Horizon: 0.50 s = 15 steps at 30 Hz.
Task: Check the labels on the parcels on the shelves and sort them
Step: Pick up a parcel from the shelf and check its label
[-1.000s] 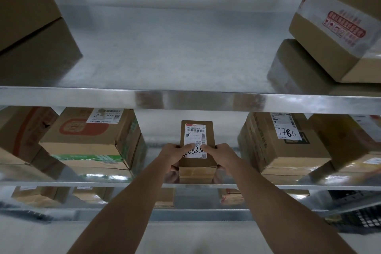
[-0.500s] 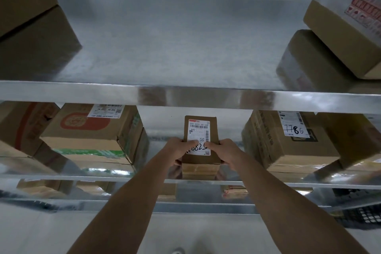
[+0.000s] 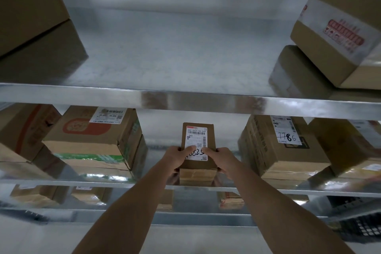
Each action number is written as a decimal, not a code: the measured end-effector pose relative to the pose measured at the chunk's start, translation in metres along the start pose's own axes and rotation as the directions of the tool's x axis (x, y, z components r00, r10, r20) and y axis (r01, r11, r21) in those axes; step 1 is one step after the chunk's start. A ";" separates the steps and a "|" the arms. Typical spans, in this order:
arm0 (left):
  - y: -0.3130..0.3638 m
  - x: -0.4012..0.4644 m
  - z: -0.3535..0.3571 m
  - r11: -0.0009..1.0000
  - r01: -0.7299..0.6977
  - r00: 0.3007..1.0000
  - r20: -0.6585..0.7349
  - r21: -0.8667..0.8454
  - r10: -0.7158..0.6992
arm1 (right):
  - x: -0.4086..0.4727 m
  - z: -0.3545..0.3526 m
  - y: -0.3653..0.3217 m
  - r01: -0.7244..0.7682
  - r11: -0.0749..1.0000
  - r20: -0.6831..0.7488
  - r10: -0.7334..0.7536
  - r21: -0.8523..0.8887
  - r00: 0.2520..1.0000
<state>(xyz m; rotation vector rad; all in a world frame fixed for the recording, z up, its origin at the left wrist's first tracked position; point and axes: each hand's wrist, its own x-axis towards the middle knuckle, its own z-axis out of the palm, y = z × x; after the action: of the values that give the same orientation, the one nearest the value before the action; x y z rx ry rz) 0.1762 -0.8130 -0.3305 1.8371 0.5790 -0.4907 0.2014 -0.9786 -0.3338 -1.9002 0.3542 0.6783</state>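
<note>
Now gripping the small box from both sides on the middle shelf, between the orange-print box at left and the 7786 box at right. Left hand and right hand curled round its near end, thumbs pressed onto the label, partly covering the handwritten number. Probably the label-check step, box upright, bottom resting on the shelf or just off it. Next, likely: shifting a thumb to read the full number, then lifting clear without clipping the upper shelf.

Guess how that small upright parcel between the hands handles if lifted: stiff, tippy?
Small parcel: plain cardboard with square edges, so probably stiff. It stands tall and narrow on the shelf edge, so likely tippy if pushed. Left hand and right hand grip its sides.
</note>
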 end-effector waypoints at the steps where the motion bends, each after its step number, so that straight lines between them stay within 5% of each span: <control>1: 0.000 -0.002 0.000 1.000 -0.002 1.000 -0.008 -0.010 0.002 | -0.004 0.000 0.000 0.002 1.000 0.000 -0.002 0.008 1.000; 10: -0.005 -0.010 -0.006 0.924 0.019 0.999 0.040 -0.383 -0.003 | -0.022 -0.011 -0.009 0.014 0.982 -0.017 -0.011 0.186 1.000; 15: 0.000 -0.011 -0.006 0.950 -0.081 0.997 -0.015 -0.301 0.081 | -0.019 -0.019 -0.004 0.128 0.982 -0.048 -0.122 0.136 0.991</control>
<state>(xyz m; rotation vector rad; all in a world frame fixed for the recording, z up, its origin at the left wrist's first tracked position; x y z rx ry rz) 0.1672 -0.8087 -0.3221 1.5632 0.5451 -0.3252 0.1937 -0.9952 -0.3134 -1.7888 0.2964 0.5199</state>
